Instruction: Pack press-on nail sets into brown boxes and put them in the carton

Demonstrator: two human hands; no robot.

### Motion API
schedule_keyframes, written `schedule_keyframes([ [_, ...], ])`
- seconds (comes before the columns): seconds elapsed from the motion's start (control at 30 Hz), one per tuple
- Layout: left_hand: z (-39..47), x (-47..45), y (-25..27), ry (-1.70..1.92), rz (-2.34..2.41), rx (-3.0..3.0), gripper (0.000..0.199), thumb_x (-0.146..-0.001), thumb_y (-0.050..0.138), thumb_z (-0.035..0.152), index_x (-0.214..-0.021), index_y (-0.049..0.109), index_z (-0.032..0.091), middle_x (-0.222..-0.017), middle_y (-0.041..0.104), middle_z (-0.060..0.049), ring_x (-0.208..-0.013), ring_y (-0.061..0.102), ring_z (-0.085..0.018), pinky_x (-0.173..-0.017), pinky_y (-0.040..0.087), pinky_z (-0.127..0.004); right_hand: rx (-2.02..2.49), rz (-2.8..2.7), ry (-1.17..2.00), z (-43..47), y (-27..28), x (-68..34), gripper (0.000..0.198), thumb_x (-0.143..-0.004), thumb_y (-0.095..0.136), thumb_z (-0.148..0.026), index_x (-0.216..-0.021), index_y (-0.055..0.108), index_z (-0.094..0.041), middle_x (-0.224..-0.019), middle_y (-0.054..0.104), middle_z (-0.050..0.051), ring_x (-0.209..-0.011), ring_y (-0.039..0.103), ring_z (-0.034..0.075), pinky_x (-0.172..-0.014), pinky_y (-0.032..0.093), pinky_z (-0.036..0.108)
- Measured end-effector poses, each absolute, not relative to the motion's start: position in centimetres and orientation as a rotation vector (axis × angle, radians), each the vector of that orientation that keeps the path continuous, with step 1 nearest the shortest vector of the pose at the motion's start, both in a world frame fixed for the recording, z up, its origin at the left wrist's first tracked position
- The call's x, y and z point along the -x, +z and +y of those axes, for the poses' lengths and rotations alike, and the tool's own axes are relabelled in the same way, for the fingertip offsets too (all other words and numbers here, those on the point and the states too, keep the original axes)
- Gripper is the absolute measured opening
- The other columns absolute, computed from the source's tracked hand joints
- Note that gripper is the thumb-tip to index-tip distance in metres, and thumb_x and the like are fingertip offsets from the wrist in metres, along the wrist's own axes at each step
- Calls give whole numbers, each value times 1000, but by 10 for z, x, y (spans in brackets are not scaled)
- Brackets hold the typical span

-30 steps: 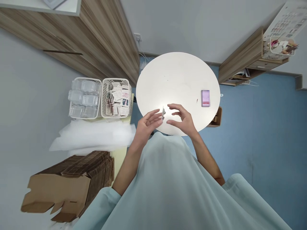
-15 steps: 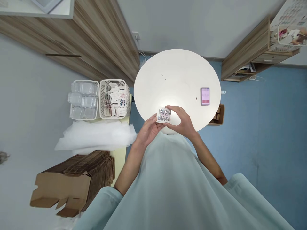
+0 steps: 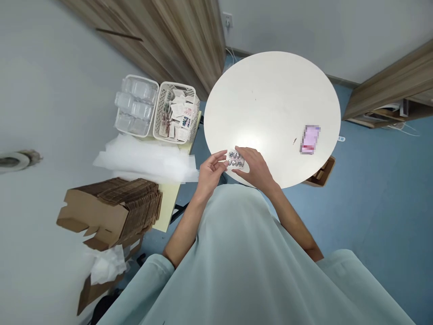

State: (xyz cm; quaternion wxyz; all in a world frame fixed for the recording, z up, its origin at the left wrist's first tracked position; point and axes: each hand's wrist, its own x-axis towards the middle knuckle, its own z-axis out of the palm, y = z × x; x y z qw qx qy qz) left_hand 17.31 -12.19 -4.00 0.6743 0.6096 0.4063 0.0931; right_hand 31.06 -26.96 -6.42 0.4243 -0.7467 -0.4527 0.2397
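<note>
A small clear pack of shiny silver press-on nails (image 3: 236, 159), set in two rows, is held over the near edge of the white round table (image 3: 270, 90). My left hand (image 3: 210, 174) pinches its left edge, with the thumb at the lower left corner and the fingers bent. From the other side, my right hand (image 3: 257, 168) grips the pack, its fingers on the top edge and the thumb below. Part of the pack's right end is hidden by the right hand.
A pixelated pink-screened phone (image 3: 309, 140) lies on the table's right. To the left stand a basket of small carded packs (image 3: 174, 140) and a basket of clear plastic boxes (image 3: 137, 134). White foam sheets (image 3: 145, 158) and folded cardboard boxes (image 3: 111, 207) sit nearer. A brown box (image 3: 323, 176) is on the floor.
The view has turned toward the left, so the table and baskets appear shifted and tilted. My left hand has changed from supporting the pack underneath to pinching its left edge; the right hand keeps hold.
</note>
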Motion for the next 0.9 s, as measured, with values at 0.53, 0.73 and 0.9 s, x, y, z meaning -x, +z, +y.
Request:
schedule_keyframes([
  [0.53, -20, -144, -135, -59, 944, -1590, 52, -84, 74, 21, -136, 69, 16, -132, 73, -18, -98, 74, -23, -104, 58, -47, 2206, -1134, 720, -163, -154, -259, 85, -93, 71, -17, -171, 36, -19, -152, 63, 18, -143, 55, 37, -119, 47, 56],
  [0.73, 31, -124, -143, -59, 881, -1612, 49, -85, 70, 19, -135, 68, 18, -139, 72, -17, -107, 74, -26, -107, 58, -49, 2360, -988, 672, -142, -159, -248, 94, -90, 79, -21, -172, 34, -18, -167, 51, 19, -155, 45, 37, -126, 41, 56],
  [0.9, 86, -97, -131, 15, 873, -1604, 46, -88, 69, 24, -134, 68, 20, -139, 72, -16, -111, 74, -26, -105, 59, -47, 2372, -921, 603, -119, -134, -233, 92, -93, 78, -28, -173, 33, -23, -168, 51, 17, -155, 46, 38, -126, 41, 60],
])
